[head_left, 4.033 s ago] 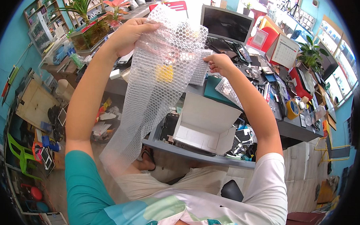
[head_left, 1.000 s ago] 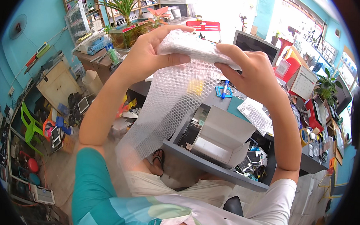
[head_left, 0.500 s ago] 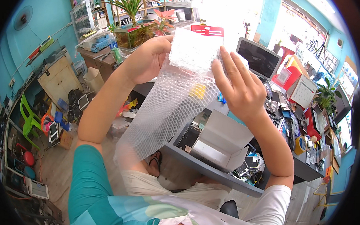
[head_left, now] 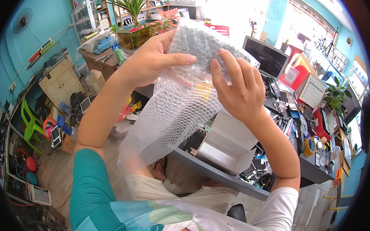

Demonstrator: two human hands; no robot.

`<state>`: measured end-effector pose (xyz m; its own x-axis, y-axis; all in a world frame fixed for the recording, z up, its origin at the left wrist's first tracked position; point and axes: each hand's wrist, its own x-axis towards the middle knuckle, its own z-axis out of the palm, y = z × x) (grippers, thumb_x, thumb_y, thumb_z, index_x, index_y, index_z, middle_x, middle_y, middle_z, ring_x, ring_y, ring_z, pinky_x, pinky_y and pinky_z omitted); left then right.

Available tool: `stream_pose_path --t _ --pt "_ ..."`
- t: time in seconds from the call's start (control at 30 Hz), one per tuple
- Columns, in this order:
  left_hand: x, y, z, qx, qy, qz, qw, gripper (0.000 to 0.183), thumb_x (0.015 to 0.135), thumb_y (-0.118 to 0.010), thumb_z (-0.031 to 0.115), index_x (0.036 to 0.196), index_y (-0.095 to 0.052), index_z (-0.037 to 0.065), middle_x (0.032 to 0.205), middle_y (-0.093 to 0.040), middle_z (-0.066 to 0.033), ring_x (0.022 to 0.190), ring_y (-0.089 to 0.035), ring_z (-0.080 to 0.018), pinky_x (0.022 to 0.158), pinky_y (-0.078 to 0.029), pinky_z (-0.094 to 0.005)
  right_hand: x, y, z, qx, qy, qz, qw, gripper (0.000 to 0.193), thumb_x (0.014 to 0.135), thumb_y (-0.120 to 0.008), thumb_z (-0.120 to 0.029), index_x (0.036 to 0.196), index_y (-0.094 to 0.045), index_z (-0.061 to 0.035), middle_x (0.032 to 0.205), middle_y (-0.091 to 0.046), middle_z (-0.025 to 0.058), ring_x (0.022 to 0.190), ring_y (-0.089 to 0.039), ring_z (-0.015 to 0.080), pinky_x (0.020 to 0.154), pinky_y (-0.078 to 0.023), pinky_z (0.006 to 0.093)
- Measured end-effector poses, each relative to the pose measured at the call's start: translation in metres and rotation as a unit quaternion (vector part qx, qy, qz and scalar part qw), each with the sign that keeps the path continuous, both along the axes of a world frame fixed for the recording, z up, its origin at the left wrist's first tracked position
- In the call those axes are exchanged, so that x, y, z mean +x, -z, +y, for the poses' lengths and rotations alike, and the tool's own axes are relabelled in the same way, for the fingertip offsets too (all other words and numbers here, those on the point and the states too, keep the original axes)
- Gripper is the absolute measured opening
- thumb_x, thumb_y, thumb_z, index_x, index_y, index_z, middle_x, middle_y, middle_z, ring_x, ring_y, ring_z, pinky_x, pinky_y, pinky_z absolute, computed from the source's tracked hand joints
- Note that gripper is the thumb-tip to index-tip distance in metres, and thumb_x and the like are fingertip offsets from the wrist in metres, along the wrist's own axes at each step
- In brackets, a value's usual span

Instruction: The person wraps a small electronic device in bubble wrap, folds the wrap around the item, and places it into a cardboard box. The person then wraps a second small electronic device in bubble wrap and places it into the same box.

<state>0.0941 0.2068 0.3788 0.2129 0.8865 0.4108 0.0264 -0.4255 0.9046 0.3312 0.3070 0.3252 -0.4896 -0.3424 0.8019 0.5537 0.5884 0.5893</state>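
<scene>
Left hand [head_left: 152, 60] pinches clear plastic bubble-wrap sheet [head_left: 179, 105], hanging below its fingers; right hand [head_left: 243, 92] touches it, bent fingers parted.

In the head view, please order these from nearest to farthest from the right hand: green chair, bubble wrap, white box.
1. Bubble wrap, touching the right hand.
2. White box, below the hand.
3. Green chair, far to the left.
</scene>
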Motion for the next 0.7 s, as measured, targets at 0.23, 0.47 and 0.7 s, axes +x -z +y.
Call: stream_pose_path --t 0.23,0.47,0.7 --pt "-0.021 -0.007 0.007 0.069 -0.038 0.049 0.996 0.055 0.095 -0.075 0.003 0.147 -0.054 0.001 0.129 -0.071 -0.0135 0.108 -0.075 -0.0246 0.078 -0.072 -0.0448 0.028 -0.033 0.007 -0.25 -0.191 0.04 0.948 0.075 0.078 -0.092 -0.04 0.139 -0.061 -0.0106 0.145 -0.059 0.0171 0.134 -0.057 0.0361 0.114 -0.044 0.0484" --pt "-0.029 -0.02 0.015 0.121 -0.054 0.107 0.985 0.04 0.092 -0.08 0.006 0.13 -0.069 -0.003 0.117 -0.077 -0.0143 0.102 -0.077 -0.0223 0.076 -0.071 -0.0434 0.036 -0.061 0.027 -0.584 -0.253 -0.086 0.766 0.065 0.082 -0.091 -0.03 0.136 -0.067 -0.003 0.124 -0.074 0.0139 0.116 -0.069 0.0218 0.102 -0.053 0.0369" --pt "-0.02 -0.027 0.007 0.105 -0.111 0.174 0.973 0.047 0.091 -0.085 0.017 0.13 -0.069 -0.003 0.118 -0.077 -0.0142 0.101 -0.077 -0.022 0.082 -0.068 -0.0391 0.034 -0.056 0.02 -0.56 -0.227 -0.067 0.794 0.045 0.088 -0.084 -0.022 0.127 -0.072 -0.0021 0.091 -0.076 0.0083 0.079 -0.067 0.0117 0.077 -0.055 0.0315"
